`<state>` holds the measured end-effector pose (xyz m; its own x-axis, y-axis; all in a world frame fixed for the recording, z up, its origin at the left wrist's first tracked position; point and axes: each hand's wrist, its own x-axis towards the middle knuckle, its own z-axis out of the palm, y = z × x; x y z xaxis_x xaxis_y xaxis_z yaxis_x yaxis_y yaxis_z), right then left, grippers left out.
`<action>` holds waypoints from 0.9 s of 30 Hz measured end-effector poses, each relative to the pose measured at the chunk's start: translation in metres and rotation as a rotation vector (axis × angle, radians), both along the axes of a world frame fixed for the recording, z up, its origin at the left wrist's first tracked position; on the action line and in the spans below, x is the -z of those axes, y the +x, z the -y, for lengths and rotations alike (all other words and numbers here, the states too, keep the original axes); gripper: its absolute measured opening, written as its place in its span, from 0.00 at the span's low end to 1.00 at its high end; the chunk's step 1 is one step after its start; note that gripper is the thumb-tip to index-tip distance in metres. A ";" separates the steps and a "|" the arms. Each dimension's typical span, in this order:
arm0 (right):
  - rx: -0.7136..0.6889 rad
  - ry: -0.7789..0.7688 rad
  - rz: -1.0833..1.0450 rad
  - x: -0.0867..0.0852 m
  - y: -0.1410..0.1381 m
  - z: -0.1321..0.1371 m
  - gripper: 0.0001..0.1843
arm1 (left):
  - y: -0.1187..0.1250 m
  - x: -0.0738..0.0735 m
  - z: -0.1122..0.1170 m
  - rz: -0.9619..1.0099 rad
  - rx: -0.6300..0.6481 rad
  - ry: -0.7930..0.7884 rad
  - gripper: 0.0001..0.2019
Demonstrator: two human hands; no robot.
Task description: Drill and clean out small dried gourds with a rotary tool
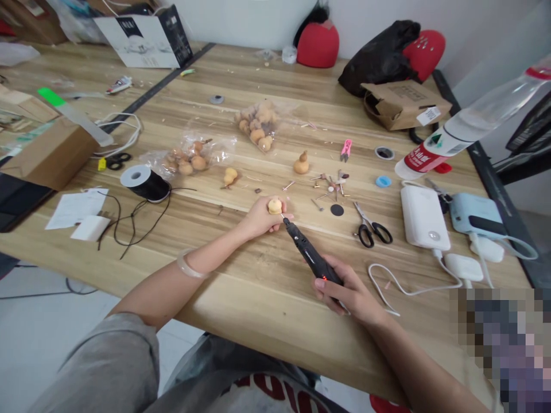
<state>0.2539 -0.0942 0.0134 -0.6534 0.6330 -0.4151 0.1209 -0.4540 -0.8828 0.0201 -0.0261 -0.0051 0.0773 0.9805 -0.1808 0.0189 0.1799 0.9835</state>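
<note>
My left hand [262, 219] is closed around a small pale gourd [274, 206], held just above the wooden table. In my right hand [340, 287] lies a black rotary tool [307, 249] with a red light showing on its body. Its thin bit points up and left and meets the gourd's side, or nearly so; I cannot tell if they touch. Beyond my hands stands a brown gourd [302, 164] with a narrow neck. Another small gourd [231, 176] rests on its side to the left. Small grinding bits [333, 186] are scattered near a black disc [337, 210].
Bagged gourds [258, 123] sit at mid-table, with a second bag [189, 159] to their left. A black cord spool [146, 182] stands left. On the right are scissors [371, 226], pink snips [346, 149], a white power bank [425, 217] with cable and a tilted-looking bottle [456, 135].
</note>
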 end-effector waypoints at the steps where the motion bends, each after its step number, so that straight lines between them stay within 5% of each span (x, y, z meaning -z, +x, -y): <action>1: 0.004 0.000 0.007 0.000 0.000 0.000 0.22 | 0.000 0.000 0.000 -0.003 0.005 0.004 0.19; 27: 0.007 0.017 0.018 0.000 -0.001 0.001 0.21 | 0.001 0.000 0.003 -0.059 -0.008 0.015 0.16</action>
